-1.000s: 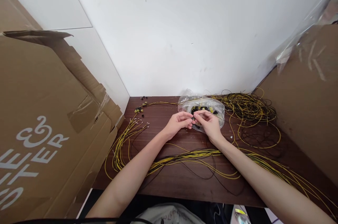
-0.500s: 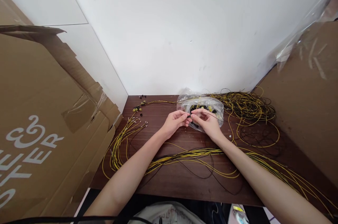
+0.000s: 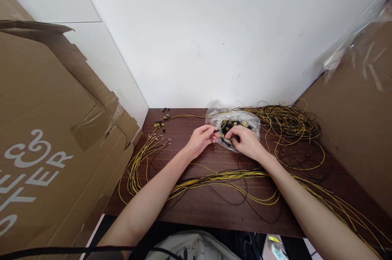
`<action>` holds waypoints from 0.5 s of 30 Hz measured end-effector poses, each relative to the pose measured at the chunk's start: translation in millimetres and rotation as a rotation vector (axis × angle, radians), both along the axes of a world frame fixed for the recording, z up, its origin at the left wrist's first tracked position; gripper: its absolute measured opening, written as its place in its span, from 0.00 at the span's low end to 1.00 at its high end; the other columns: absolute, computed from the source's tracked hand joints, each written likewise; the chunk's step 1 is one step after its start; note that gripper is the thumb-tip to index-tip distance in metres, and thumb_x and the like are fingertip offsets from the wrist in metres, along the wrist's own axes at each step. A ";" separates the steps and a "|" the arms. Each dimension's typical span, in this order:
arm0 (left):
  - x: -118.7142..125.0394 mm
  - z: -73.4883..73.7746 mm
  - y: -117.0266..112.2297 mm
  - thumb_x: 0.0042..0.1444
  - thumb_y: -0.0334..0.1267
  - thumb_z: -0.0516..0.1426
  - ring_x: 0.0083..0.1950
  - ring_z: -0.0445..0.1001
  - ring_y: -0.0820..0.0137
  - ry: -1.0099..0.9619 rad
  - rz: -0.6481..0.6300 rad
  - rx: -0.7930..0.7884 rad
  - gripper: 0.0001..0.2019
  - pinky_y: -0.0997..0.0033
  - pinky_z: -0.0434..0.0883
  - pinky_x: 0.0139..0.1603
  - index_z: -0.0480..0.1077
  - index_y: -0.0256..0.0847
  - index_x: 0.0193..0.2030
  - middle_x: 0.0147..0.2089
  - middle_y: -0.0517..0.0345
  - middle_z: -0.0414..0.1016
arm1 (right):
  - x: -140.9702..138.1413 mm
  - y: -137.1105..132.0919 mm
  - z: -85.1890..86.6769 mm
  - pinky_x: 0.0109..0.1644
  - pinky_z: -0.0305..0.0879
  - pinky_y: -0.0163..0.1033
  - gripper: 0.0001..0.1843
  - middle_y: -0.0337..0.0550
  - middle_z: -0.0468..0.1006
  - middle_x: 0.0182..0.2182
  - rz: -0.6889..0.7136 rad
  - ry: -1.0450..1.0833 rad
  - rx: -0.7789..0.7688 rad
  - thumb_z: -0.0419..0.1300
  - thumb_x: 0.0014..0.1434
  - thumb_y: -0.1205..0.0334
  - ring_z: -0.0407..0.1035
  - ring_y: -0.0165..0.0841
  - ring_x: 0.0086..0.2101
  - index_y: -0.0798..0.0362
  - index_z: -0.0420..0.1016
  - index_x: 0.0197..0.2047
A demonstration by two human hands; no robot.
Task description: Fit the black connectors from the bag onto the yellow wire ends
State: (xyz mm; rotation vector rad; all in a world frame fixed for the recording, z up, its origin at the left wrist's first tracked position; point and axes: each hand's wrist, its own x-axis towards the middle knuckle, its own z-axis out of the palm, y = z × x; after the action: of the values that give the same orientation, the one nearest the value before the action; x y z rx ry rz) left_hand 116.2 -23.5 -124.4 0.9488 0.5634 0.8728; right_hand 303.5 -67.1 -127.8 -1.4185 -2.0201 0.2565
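Observation:
My left hand (image 3: 202,139) is closed in a pinch on a thin black wire (image 3: 216,131), whose end points right from the fingertips. Just beside it, my right hand (image 3: 246,141) reaches down into a clear plastic bag (image 3: 256,122), its fingers bent and drawn together among small black and yellow parts (image 3: 233,123). Whatever lies between those fingertips is hidden. Both hands are a short way apart over the table.
A tangled heap of yellow and black wires (image 3: 288,125) lies at the back right. A long wire bundle (image 3: 214,179) crosses the brown table (image 3: 214,211) in front. Small loose parts (image 3: 157,124) sit back left. Cardboard boxes (image 3: 61,101) flank both sides; a white wall (image 3: 196,39) stands behind.
My right hand has let go of the black wire near my left fingertips and moved right and down into the bag. The left hand keeps its pinch, nearly in place.

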 end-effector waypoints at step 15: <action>1.0 -1.6 1.3 0.41 0.33 0.67 0.31 0.72 0.75 -0.059 0.018 -0.058 0.16 0.72 0.67 0.40 0.73 0.29 0.37 0.32 0.51 0.75 | -1.6 -3.9 2.6 0.40 0.62 0.39 0.07 0.43 0.73 0.34 0.004 -0.060 -0.059 0.55 0.55 0.67 0.67 0.34 0.36 0.51 0.74 0.35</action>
State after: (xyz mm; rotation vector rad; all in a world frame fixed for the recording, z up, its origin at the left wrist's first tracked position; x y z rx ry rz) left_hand 117.2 -22.2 -126.0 0.8638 0.5444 0.8935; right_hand 301.9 -71.0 -125.3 -1.4741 -2.0799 0.2801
